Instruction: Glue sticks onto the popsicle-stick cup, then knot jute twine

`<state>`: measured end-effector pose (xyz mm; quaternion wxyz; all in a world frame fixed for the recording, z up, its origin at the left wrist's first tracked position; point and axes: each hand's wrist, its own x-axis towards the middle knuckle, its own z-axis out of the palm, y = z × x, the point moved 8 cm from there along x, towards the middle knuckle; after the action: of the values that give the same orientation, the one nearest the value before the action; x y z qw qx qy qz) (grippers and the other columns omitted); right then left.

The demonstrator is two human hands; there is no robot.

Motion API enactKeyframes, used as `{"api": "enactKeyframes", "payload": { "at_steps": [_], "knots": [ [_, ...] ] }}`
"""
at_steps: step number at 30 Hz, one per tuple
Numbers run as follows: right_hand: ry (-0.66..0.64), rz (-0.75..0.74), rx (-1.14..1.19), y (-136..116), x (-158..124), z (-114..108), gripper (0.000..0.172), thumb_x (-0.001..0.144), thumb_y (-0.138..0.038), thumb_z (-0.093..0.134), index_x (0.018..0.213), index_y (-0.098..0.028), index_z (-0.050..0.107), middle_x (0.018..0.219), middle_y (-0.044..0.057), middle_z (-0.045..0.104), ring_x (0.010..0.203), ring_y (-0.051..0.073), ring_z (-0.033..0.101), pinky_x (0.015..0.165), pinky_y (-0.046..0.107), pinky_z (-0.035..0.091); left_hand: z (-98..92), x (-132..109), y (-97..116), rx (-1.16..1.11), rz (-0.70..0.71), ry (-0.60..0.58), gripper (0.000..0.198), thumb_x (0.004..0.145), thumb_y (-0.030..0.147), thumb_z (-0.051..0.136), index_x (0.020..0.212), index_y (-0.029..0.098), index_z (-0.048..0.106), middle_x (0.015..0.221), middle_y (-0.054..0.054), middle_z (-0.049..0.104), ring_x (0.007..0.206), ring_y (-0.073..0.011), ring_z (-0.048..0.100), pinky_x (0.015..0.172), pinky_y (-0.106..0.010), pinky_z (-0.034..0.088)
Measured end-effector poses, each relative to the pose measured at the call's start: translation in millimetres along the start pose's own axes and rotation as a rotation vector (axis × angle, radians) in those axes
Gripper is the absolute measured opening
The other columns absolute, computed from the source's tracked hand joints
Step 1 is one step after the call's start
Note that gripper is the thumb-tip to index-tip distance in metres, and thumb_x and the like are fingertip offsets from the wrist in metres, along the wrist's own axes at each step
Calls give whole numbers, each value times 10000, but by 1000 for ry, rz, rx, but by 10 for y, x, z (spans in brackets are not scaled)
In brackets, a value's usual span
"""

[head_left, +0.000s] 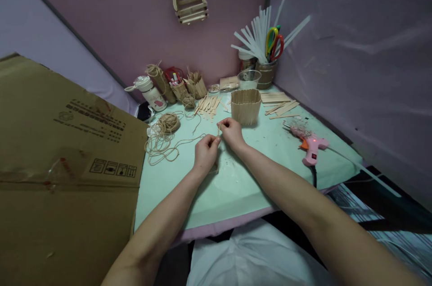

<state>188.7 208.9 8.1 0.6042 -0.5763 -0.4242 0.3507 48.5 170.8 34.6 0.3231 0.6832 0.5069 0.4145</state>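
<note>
Over the middle of the table, my left hand [206, 153] pinches a length of twine [219, 130]. My right hand [232, 133] grips the same twine a little higher and to the right, fingers closed. From my left hand a loose strand runs left to the ball of twine [168, 123], which lies beside a tangle of loops. Just behind my right hand stands a basket made of craft sticks [245, 108]. A small object under my left hand is mostly hidden.
A pink glue gun [312, 144] with a lit light lies at right. Craft sticks [283, 108] lie behind it. Scissors [275, 45] and white glue sticks [258, 34] stand in a pot. A bottle [151, 93] stands back left; a large cardboard box [74, 155] flanks the table.
</note>
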Motion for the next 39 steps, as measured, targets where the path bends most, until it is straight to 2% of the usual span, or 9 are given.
{"api": "enactKeyframes", "payload": {
  "at_steps": [9, 15, 18, 20, 25, 28, 31, 34, 39],
  "knots": [
    [-97, -118, 135, -266, -44, 13, 91, 662, -271, 572, 644, -187, 544, 625, -34, 526, 615, 115, 456, 626, 263, 376, -100, 105, -173, -120, -20, 90, 187, 806, 302, 581, 855, 158, 689, 740, -20, 656, 702, -138, 565, 696, -254, 429],
    [-262, 71, 400, -219, -73, 125, 138, 695, -323, 568, 658, -191, 557, 599, -39, 492, 545, 93, 424, 521, 235, 328, -140, 116, -126, -182, 10, 109, 206, 807, 308, 582, 873, 157, 704, 710, -14, 636, 672, -129, 546, 673, -245, 441],
    [-270, 203, 367, -95, -73, 158, 209, 708, -383, 585, 658, -180, 589, 647, -15, 535, 552, 90, 438, 500, 226, 319, -110, 118, -114, -203, 35, 76, 193, 801, 284, 580, 881, 166, 710, 732, -17, 650, 672, -129, 545, 679, -248, 442],
    [-342, 268, 309, -34, -107, 218, 270, 699, -439, 618, 682, -170, 621, 655, -2, 556, 557, 95, 452, 494, 228, 320, -83, 120, -112, -208, 61, 47, 175, 796, 268, 580, 858, 170, 711, 757, -23, 665, 707, -138, 566, 711, -256, 445],
    [-534, 253, 361, -80, -209, 331, 264, 613, -380, 730, 689, -177, 580, 566, -43, 518, 513, 81, 430, 478, 218, 294, -51, 123, -113, -151, 110, 11, 143, 793, 238, 580, 746, 176, 700, 757, -26, 678, 758, -156, 597, 762, -274, 444],
    [-509, 247, 399, -52, -200, 328, 270, 616, -376, 723, 686, -185, 545, 549, -53, 502, 499, 78, 429, 474, 215, 301, -51, 122, -115, -138, 99, 4, 140, 792, 238, 586, 756, 178, 707, 754, -26, 687, 748, -156, 604, 758, -275, 452],
    [-396, 252, 425, 38, -135, 291, 263, 647, -392, 695, 694, -191, 531, 552, -58, 476, 489, 76, 424, 464, 211, 316, -31, 108, -97, -142, 91, -21, 141, 793, 241, 590, 758, 180, 712, 737, -21, 685, 732, -151, 606, 740, -269, 456],
    [-291, 282, 451, 139, -72, 242, 251, 678, -384, 669, 684, -196, 503, 540, -72, 427, 439, 63, 375, 433, 209, 307, 21, 79, -44, -127, 130, -74, 148, 797, 246, 593, 729, 184, 709, 723, -19, 676, 730, -149, 603, 735, -268, 454],
    [-210, 329, 403, 222, -13, 161, 222, 749, -361, 598, 697, -211, 444, 535, -81, 393, 380, 59, 342, 401, 212, 272, 77, 26, 41, -146, 190, -132, 146, 806, 245, 590, 730, 191, 702, 749, -26, 682, 740, -150, 609, 739, -276, 459]
  ]
}}
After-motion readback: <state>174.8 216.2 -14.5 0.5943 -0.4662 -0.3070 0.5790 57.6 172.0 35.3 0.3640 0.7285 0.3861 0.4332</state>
